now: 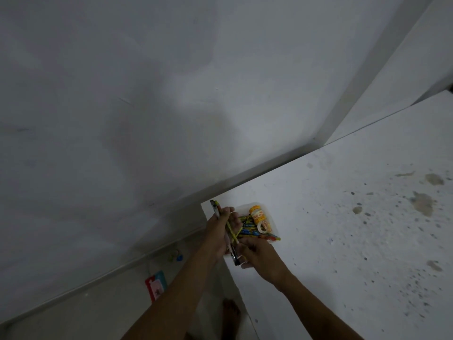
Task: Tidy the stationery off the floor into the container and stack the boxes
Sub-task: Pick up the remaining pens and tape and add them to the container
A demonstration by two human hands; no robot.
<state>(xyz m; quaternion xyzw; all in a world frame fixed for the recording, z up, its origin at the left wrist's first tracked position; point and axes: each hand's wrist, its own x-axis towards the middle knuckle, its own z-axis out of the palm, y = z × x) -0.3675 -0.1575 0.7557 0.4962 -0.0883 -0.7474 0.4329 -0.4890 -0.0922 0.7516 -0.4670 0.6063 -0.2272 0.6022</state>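
Pencils (pixel 231 230) are what we hold in our left hand (pixel 220 231), a small bunch of yellow-and-dark sticks with our fingers curled round it, together with what looks like a darker pen or cutter; we cannot tell which. Their long axis runs from the upper left, near the worktop's corner, down toward the lower right, and they cross one another loosely instead of lying parallel. Directly to the right of that bunch, touching or almost touching it, sits the white container (pixel 272 217) just below the middle of the frame, already holding more pencils, an orange-capped glue bottle (pixel 257 213) and a tape roll (pixel 264 227). Our right hand (pixel 257 256) is lower and to the right, at the container's near edge, its fingers bent toward the bunch's lower end; whether it pinches a pencil or only steadies the container we cannot tell. Since the container lies right of the left hand, we judge the coming move needs only a short tip rightward. Further out, the white worktop (pixel 355 229) is speckled, and on the floor (pixel 98 315) at lower left lie a red and blue box (pixel 155 285) and some small items (pixel 175 257).
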